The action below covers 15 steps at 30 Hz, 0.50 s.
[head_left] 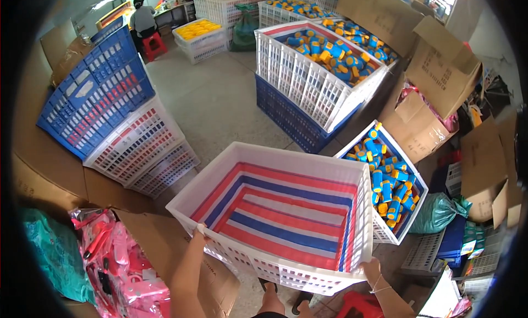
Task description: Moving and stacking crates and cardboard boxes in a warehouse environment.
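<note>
I hold a large white plastic crate [297, 165] in front of me, with openwork sides and a tilted, open top. A red, white and blue striped sheet [286, 221] lines its inside, and nothing lies on the sheet. My left hand [200, 234] is closed on the near left part of the rim. At the near right corner, my right hand [372, 268] grips the rim too, with a thin bracelet on the wrist. The undersides of the fingers are hidden by the crate. Close to its right side stands a white crate of blue and yellow cylindrical pieces [389, 180].
Stacked blue and white crates [99, 103] stand left. Another filled white crate [313, 78] sits on a blue one ahead. Cardboard boxes [421, 125] line the right. Pink bagged items [118, 263] lie near left; a red stool [360, 306] is below. A person [144, 20] sits far back.
</note>
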{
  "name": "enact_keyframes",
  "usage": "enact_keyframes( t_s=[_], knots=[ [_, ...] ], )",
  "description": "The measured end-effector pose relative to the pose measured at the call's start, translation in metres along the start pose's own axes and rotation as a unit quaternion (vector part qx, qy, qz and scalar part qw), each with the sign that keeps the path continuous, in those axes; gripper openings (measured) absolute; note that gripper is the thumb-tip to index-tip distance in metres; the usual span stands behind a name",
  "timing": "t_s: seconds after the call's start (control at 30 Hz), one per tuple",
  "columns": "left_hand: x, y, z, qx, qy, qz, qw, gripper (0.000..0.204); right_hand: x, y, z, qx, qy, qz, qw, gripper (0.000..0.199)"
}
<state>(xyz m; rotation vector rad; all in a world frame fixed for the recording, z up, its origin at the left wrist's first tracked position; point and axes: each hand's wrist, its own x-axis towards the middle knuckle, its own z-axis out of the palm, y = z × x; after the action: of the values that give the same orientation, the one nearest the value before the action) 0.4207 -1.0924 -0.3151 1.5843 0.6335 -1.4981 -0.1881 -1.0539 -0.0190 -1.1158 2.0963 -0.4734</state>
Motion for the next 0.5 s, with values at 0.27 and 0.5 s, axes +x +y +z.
enact_keyframes(
  t_s=[0.27,0.5],
  knots=[
    [0.027,-0.030,0.051,0.151,0.021,0.083,0.985,0.043,0.014,0.105,0.050,0.092,0.021,0.164,0.982,0.022],
    [-0.027,-0.008,0.147,0.093,-0.066,0.168,0.979,0.033,0.033,0.129,0.169,0.181,-0.003,-0.013,0.983,0.015]
  ],
)
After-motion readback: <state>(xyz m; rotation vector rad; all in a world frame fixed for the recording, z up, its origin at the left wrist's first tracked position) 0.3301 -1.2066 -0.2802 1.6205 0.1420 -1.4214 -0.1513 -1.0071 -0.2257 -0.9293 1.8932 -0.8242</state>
